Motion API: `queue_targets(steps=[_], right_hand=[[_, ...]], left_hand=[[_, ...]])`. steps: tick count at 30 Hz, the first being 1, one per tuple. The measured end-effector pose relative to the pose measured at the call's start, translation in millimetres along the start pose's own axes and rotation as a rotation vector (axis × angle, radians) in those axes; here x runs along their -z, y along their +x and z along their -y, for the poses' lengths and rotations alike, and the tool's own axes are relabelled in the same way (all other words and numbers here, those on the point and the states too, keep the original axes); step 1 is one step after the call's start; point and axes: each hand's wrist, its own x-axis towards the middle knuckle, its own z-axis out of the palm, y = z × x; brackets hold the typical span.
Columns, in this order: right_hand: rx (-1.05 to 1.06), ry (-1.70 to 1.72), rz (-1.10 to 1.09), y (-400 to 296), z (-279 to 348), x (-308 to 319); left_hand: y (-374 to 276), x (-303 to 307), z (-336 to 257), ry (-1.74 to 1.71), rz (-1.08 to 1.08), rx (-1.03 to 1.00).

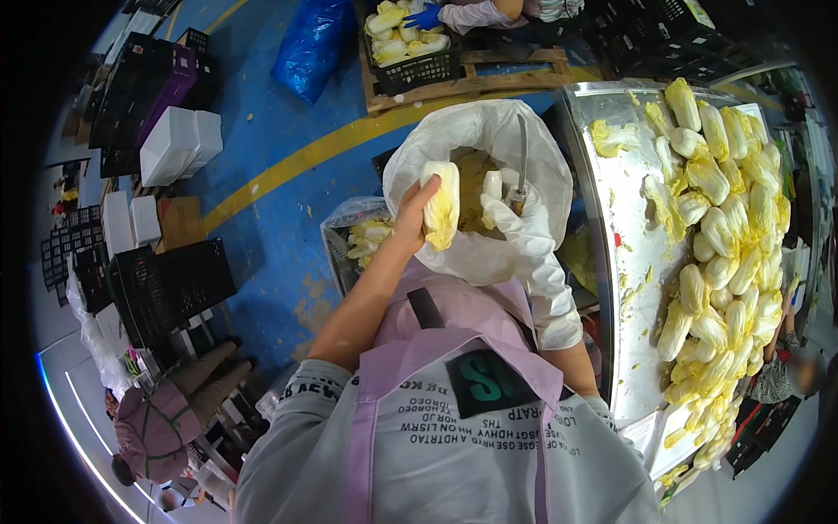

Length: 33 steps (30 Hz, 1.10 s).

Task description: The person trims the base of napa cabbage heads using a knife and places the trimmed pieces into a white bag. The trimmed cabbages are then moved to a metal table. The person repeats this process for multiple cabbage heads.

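Observation:
My left hand (412, 213) is bare and grips a trimmed napa cabbage (442, 206), held upright with its pale base up. On my right hand (520, 219) is a long white glove. It holds a knife (523, 147) by its wooden handle, the curved blade pointing away from me. A pale piece of cabbage leaf (492, 183) is also at the gloved fingers. Both hands are over a bin lined with a white bag (419, 134). Yellowish leaf trimmings (473, 196) lie inside it, partly hidden by my hands.
On my right, a metal table (632, 262) bears a long heap of napa cabbages (720, 229). A clear-lined crate (337, 245) of leaves stands left of the bin. Ahead, a co-worker's blue-gloved hand (424, 18) touches cabbages in a black crate (419, 73) on a wooden pallet (484, 85).

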Motion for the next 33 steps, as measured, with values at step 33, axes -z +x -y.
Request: queue_targets(steps=[33], right_hand=[[0.059,-0.13,-0.09,10.2,15.1,2.9]], left_hand=[[13.3,20.0,-8.5,-0.166,-0.04,-0.005]])
